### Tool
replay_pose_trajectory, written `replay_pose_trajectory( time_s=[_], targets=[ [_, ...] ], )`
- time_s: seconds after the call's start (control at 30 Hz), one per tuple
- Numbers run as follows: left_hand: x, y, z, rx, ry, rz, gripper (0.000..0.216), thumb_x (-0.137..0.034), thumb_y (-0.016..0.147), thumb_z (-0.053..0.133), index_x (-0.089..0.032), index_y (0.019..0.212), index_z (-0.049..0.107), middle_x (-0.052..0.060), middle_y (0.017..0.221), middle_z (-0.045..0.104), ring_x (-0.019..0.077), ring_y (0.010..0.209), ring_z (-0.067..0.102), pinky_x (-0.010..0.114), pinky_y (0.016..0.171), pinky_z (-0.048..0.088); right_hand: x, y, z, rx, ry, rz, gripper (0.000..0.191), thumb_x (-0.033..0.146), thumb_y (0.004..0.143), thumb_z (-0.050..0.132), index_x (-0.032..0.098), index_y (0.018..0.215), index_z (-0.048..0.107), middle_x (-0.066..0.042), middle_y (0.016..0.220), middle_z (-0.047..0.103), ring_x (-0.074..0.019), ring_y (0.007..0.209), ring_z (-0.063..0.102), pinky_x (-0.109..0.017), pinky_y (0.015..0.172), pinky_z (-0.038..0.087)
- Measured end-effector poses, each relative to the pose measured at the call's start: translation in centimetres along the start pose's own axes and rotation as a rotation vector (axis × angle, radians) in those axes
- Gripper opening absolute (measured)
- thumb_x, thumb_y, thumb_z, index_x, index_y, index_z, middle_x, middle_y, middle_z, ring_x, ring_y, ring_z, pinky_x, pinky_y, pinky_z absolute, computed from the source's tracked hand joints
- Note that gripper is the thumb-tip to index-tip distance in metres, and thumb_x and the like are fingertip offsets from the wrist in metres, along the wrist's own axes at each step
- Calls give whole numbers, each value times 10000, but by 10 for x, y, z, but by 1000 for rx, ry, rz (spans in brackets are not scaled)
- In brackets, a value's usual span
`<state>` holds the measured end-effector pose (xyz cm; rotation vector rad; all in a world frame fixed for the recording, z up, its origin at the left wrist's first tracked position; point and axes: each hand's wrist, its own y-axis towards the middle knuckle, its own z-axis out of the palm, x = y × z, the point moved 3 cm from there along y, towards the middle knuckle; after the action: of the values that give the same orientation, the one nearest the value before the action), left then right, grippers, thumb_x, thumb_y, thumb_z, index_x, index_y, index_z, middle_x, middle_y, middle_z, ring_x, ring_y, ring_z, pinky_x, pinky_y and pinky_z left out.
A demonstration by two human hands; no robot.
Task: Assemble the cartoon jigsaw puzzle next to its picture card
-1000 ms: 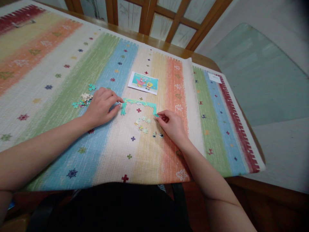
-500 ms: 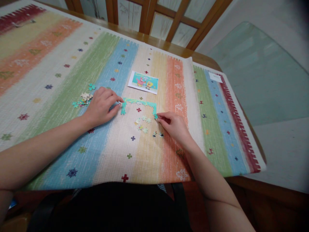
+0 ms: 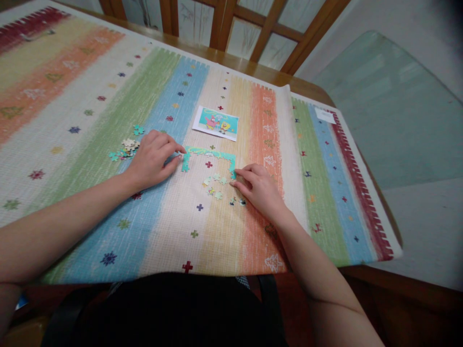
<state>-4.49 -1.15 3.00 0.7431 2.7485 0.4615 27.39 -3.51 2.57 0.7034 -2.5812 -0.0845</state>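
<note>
Puzzle border of interlocked teal pieces [image 3: 213, 153], three-sided, lies on our rainbow-striped cloth [image 3: 170, 236], below a small white-edged cartoon print [image 3: 217, 123]. Our half-curled left hand [image 3: 154, 156] touches its left corner — we can't tell if it's gripping — while our right hand [image 3: 263, 190] touches its right end, finger and thumb apart.

striped tablecloth [image 3: 173, 231] over wooden table [image 3: 307, 87], small white label [image 3: 324, 115] atop, wood-framed panes [image 3: 244, 38] beyond, pale green panel [image 3: 390, 115] rightward

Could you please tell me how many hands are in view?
2: the bare left hand at the upper-left corner of the turquoise, three-sided jigsaw border, and the bare right hand at the lower end of the border's right side.
</note>
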Motion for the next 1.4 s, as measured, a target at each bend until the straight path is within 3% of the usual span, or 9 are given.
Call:
replay_pose_trajectory(
  time_s=[0.47, 0.77, 1.4],
  targets=[
    [0, 0, 0, 2, 2, -3, 307, -418, 1053, 446, -242, 1123, 687, 90, 1085, 686, 288, 1113, 590, 431, 1011, 428, 0, 0, 1, 50, -173, -92, 371, 292, 1098, 440, 216, 1116, 802, -151, 1055, 720, -287, 968, 626, -441, 870, 507],
    [-1, 0, -2, 24, 19, 3, 362, -432, 1071, 408, -224, 1133, 697, 93, 1103, 689, 288, 1124, 592, 428, 1022, 434, 11, -6, 6, -114, -411, -311, 302, 188, 1103, 464, 168, 1117, 765, -124, 994, 753, -252, 899, 589, -407, 771, 418],
    [0, 0, 0, 20, 19, 8, 341, -411, 1062, 426, -221, 1136, 699, 97, 1110, 684, 293, 1127, 594, 450, 1024, 448, 34, -2, -3, 99, -536, -173, 290, 245, 1106, 481, 193, 1102, 766, -117, 1022, 738, -295, 1008, 557, -420, 818, 322]
  ],
)
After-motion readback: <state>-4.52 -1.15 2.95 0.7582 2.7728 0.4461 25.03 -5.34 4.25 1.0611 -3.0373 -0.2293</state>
